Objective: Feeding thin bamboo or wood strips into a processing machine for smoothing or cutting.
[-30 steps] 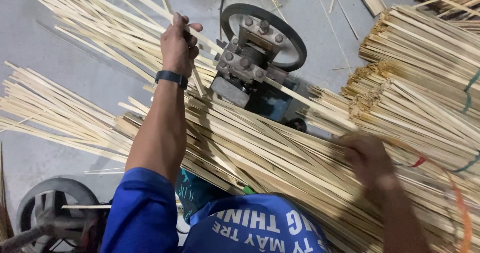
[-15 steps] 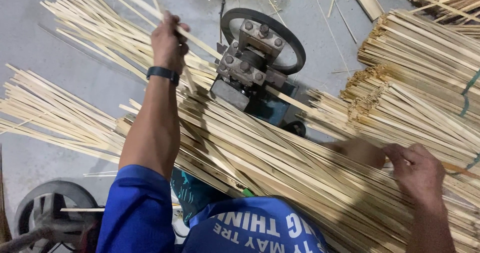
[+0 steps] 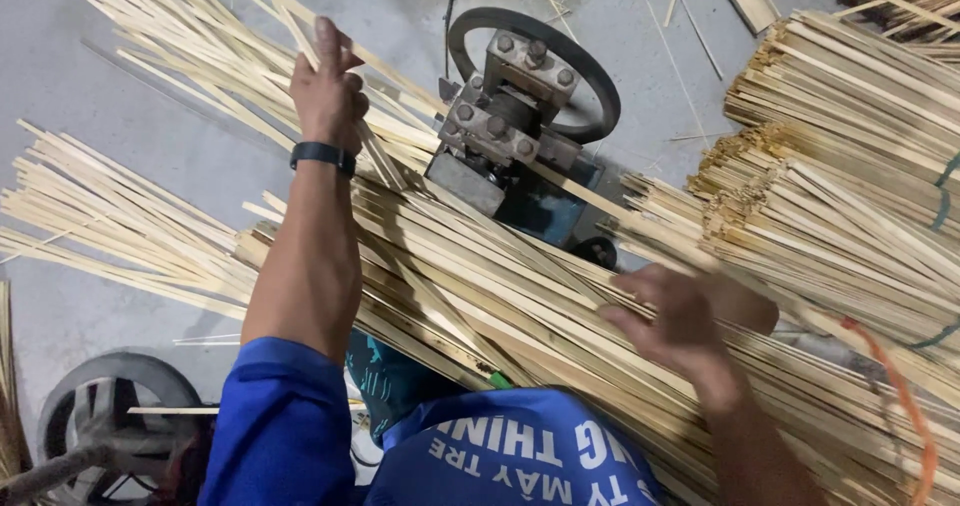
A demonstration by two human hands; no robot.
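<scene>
Bamboo strips are lying in a thick pale heap across the person's lap, slanting down towards the right-hand side, and both bare hands are working among them. The left hand is reaching forward, a black wristband sitting on its wrist, and its fingers are curling around a single long strip that is running up and away beyond the fingertips. Just to the right of those fingers a small grey metal machine with a dark round wheel is standing on the concrete floor, with one strip feeding into its near side. The right hand is blurring with motion; its fingers are spreading over the top of the heap, touching the strips, but I cannot tell whether they are gripping any. Beyond and to the right of these fingers, tied bundles of the same strips are stacking up. An orange band is trailing just right of the right wrist. Under the left elbow, a blue sleeve is showing.
</scene>
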